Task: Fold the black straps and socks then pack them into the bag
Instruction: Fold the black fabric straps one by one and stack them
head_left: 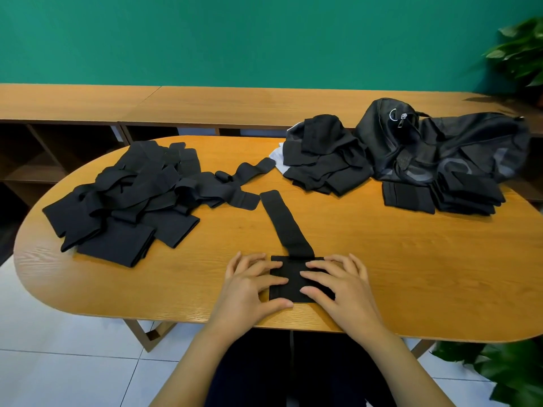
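Left hand (252, 284) and right hand (338, 284), fingers spread, press a half-folded black elastic strap (289, 227) flat beneath their fingertips on the oval wooden table (411, 274).

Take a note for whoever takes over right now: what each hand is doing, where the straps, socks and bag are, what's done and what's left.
Left hand and right hand: both flat, pressing the folded end of one black strap near the table front edge; its tail lies unfolded, pointing away.
Straps pile: unfolded, table left.
Loose black pile, probably socks: beside the black mesh bag, far right.
Done: folded stacks in front of the bag, not packed.
Left: finish this strap, fold both piles, pack everything.
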The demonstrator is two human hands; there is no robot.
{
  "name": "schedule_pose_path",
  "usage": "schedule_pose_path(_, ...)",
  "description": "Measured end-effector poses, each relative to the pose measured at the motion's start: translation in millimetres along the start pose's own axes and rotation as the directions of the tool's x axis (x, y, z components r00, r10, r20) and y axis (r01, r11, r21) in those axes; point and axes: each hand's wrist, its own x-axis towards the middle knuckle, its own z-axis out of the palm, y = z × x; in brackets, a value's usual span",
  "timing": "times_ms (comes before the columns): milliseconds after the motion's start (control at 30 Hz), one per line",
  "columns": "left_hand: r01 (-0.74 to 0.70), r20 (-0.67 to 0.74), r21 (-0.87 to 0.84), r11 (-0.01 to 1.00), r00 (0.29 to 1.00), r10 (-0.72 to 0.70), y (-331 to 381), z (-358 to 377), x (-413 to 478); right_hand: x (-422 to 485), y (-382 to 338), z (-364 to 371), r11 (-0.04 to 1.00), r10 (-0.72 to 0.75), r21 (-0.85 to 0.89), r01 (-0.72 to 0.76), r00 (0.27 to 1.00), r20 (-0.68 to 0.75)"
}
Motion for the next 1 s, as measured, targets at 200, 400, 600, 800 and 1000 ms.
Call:
schedule_pose_path(200,-0.014,-0.125,0.052,0.999,0.992,0.021,3,2,-1,-1,-1,-3,0.997,-0.071,0.018,0.070,0.996,0.049)
schedule_pose_path(400,0.002,-0.134,0.001,1.000,0.991,-0.002,4,0,-3,-3,-2,-1,0.992,-0.125,0.022,0.127,0.988,-0.085)
schedule_pose_path(600,-0.047,-0.027,0.092,0.995,0.998,0.049,9,-3,1,-2,-2,-2,0.992,-0.098,0.068,0.109,0.985,-0.140)
schedule_pose_path(800,0.026,-0.100,0.031,0.999,0.995,-0.023,16,6,5,-2,-5,-4,0.993,-0.086,0.071,0.099,0.981,-0.173)
schedule_pose_path(1000,0.047,-0.137,-0.078,0.996,0.989,-0.057,11,7,3,-2,-5,-5,0.993,-0.063,0.091,0.077,0.987,-0.147)
